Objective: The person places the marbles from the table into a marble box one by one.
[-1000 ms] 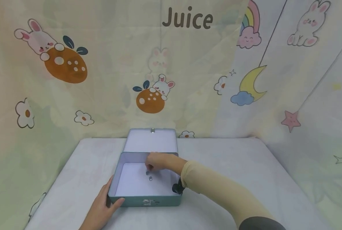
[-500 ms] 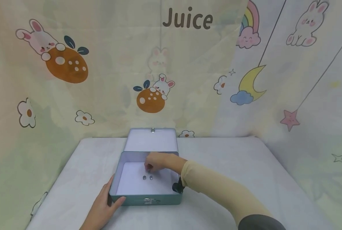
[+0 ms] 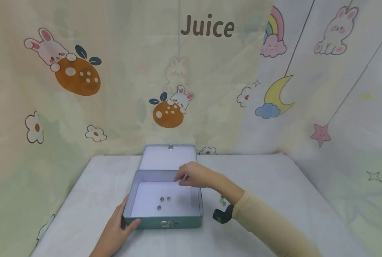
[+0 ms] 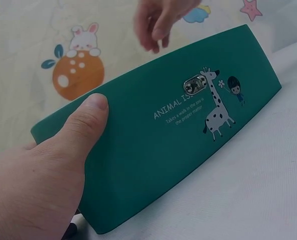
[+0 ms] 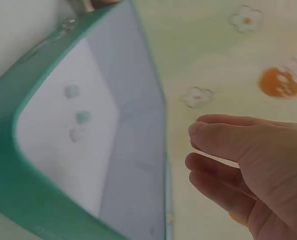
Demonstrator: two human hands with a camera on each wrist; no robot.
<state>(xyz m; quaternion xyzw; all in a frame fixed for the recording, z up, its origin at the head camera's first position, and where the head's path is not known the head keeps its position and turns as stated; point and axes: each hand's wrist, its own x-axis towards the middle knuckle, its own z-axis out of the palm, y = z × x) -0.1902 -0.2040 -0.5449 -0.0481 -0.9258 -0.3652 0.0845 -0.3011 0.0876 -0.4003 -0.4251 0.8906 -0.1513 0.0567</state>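
Note:
A green tin box [image 3: 186,222] with a white inside stands with its lid [image 3: 168,157] raised at the back. On its floor lie three small glass marbles [image 3: 162,199], greyish and see-through. My left hand [image 3: 114,226] grips the front left corner, the thumb [image 4: 91,112] on the printed front wall and the other fingers along the left side. Over the back right part of the box hovers my right hand [image 3: 199,175]. In the right wrist view its fingers [image 5: 213,135] are loosely bent and apart, with nothing between them.
More small coloured marbles [image 3: 222,201] lie on the white table [image 3: 258,178] right of the box, partly hidden by the right wrist and its black camera [image 3: 222,215]. A printed cloth [image 3: 120,89] hangs behind the table.
A third marble now lies on the box floor, dropped from my right hand. That hand has risen and moved right with its fingers loosened. My left hand keeps its grip.

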